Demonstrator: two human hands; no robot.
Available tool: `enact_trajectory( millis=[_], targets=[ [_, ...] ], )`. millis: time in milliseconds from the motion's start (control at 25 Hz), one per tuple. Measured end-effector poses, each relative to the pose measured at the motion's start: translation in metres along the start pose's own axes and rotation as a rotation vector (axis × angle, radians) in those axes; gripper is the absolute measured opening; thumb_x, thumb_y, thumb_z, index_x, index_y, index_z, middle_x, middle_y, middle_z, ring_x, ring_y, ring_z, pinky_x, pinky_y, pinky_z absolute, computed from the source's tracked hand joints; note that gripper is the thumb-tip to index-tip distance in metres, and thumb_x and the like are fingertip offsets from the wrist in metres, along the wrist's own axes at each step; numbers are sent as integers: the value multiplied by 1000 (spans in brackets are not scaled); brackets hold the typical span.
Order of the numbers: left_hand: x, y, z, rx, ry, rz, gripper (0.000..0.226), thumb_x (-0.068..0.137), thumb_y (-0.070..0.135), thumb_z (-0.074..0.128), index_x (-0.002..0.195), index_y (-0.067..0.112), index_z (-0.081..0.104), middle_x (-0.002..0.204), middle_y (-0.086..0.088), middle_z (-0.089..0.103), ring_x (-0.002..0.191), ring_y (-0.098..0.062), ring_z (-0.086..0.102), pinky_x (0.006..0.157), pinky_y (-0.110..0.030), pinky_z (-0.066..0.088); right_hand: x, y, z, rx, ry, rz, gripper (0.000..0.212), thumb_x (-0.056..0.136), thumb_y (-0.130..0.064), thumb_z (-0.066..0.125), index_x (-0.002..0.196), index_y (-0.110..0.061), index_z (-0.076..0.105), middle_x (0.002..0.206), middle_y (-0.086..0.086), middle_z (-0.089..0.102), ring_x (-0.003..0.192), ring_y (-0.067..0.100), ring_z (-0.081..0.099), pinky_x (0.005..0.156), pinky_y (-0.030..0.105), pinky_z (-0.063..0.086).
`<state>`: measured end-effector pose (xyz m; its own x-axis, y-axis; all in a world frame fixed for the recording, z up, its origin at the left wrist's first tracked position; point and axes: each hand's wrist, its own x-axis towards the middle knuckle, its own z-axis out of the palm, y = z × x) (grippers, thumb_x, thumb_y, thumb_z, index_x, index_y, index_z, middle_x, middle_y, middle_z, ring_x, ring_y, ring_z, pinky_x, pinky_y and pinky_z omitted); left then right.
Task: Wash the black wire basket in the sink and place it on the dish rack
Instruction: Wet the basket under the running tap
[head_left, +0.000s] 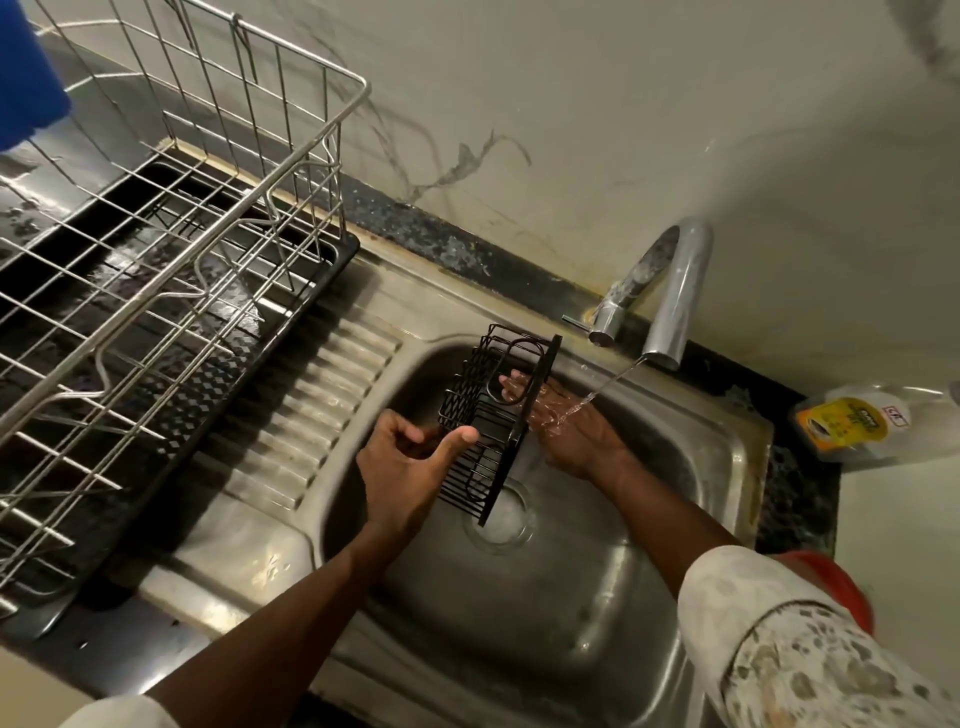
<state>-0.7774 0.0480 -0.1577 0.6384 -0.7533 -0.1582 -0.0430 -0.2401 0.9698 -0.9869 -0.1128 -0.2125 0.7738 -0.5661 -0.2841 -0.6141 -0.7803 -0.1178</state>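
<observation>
The black wire basket (480, 415) hangs tilted over the steel sink (597, 545), its flat back plate turned to the right. My right hand (571, 431) grips that back plate from behind, and its fingertips show through the wires near the top. Water from the tap (670, 306) runs onto this hand. My left hand (405, 462) is at the basket's left side. Its thumb stretches across the front wires and its fingers are loosely curled with nothing in them. The metal dish rack (171, 249) stands on a black tray at the left.
A ribbed steel draining board (311, 410) lies between the rack and the sink bowl. The drain (501, 517) sits below the basket. A clear bottle with a yellow label (872, 423) lies on the counter to the right. A blue object (26, 67) is at the top left.
</observation>
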Motion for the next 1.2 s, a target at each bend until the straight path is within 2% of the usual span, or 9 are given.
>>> enact_trajectory(
  millis=[160,240,320,440,520,760,920,1080,1200],
  targets=[
    [7,16,-6,-137,-327,-42,76,86,57,74,149,28,43,141,9,59,129,0,58,108,-35,51,1,-1,-4,-53,-40,3,83,77,-14,62,155,-21,34,163,7,29,150,26,28,120,43,31],
    [22,42,1,47,-464,-3,71,89,67,64,148,31,47,139,9,62,124,-2,61,110,-41,50,-2,-5,-10,-21,16,16,86,72,-11,73,152,-18,42,158,9,39,145,29,37,116,43,38],
    [41,71,21,363,-509,14,96,73,90,61,146,29,46,133,6,66,121,-14,64,106,-46,53,-9,-13,-21,9,79,-8,72,73,-9,76,141,-14,53,144,12,54,132,32,52,107,40,48],
    [53,102,58,798,-498,68,140,54,102,58,158,18,17,132,-11,64,117,-33,66,98,-48,55,-10,-20,-26,120,150,88,37,93,-21,49,126,-12,62,126,12,63,116,31,60,94,35,51],
    [46,100,74,883,-447,153,125,61,97,59,151,19,22,120,-12,62,105,-34,65,90,-43,55,-10,-16,-16,197,181,116,47,93,-33,33,127,-17,61,129,9,62,121,29,58,100,43,49],
    [34,59,50,687,-388,105,86,79,83,57,146,35,34,119,-7,61,102,-28,64,95,-44,53,-25,-40,20,154,392,79,51,102,-23,50,152,-15,42,160,5,37,152,28,23,124,52,21],
    [24,40,36,656,-361,92,88,79,71,54,153,26,38,98,-3,71,88,-20,69,87,-44,58,-37,-52,37,179,172,64,64,103,-34,43,161,-26,16,166,-8,13,153,16,18,124,42,22],
    [31,41,36,741,-354,182,89,78,71,53,154,30,31,111,-7,66,102,-27,59,94,-43,50,-52,-6,57,7,-7,35,62,91,-43,60,148,-19,49,150,4,51,139,23,48,124,37,8],
    [43,53,36,768,-361,226,81,73,67,54,145,35,34,124,-10,61,110,-32,54,96,-48,46,-52,12,35,28,-30,91,60,96,-43,42,147,-13,46,151,8,49,144,22,39,123,37,9]
  ],
)
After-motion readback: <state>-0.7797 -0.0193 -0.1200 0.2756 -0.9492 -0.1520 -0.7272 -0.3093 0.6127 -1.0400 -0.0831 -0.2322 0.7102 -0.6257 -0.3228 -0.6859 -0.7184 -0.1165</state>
